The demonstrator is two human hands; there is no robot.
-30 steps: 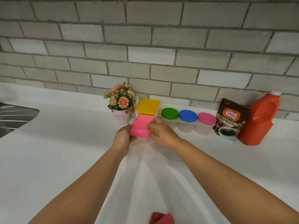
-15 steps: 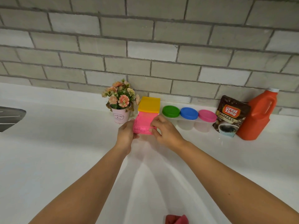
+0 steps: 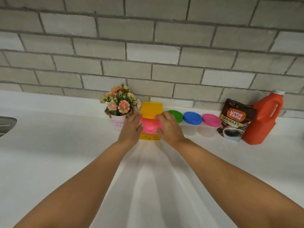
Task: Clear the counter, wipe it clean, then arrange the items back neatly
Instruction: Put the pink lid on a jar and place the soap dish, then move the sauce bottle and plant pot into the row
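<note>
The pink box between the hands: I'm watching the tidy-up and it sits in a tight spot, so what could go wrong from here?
1. The left hand lies right against the flower pot; a sideways nudge could tip it.
2. The right hand partly covers the green-lidded jar, so it might push the jar row out of line.
3. The pink box appears to rest on a yellow box; uneven pressure may slide it off.
</note>
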